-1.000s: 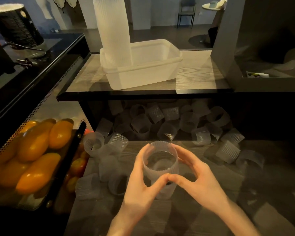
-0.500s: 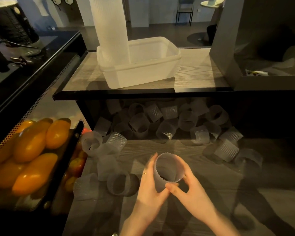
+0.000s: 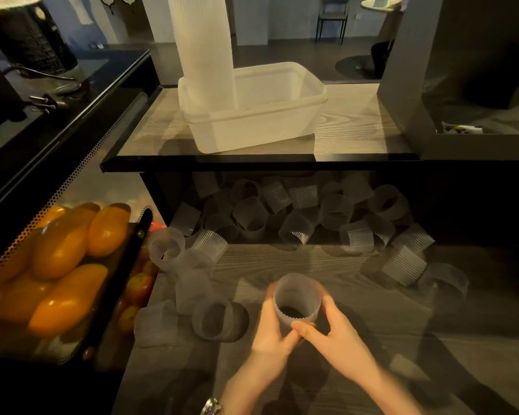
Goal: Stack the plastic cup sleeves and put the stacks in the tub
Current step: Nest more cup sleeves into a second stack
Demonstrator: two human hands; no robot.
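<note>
A short stack of ribbed translucent cup sleeves (image 3: pixel 296 298) is tilted with its open mouth toward me, above the lower wooden shelf. My left hand (image 3: pixel 271 333) grips its left side and my right hand (image 3: pixel 336 333) grips its right side, thumbs meeting below. Several loose sleeves (image 3: pixel 252 217) lie scattered at the back of the shelf, and more sleeves (image 3: pixel 210 319) lie to the left of my hands. On the upper shelf stands the white plastic tub (image 3: pixel 261 121), with a tall stack of sleeves (image 3: pixel 203 46) upright in its left end.
A mesh basket of orange fruit (image 3: pixel 60 265) sits at the left edge. A grey box (image 3: pixel 462 115) stands on the upper shelf to the right of the tub. A black counter with a dark appliance (image 3: pixel 30 40) is at far left.
Both hands have lowered the held sleeve stack toward me and tipped it, so its opening now faces me more. My fingers wrap closer around it.
</note>
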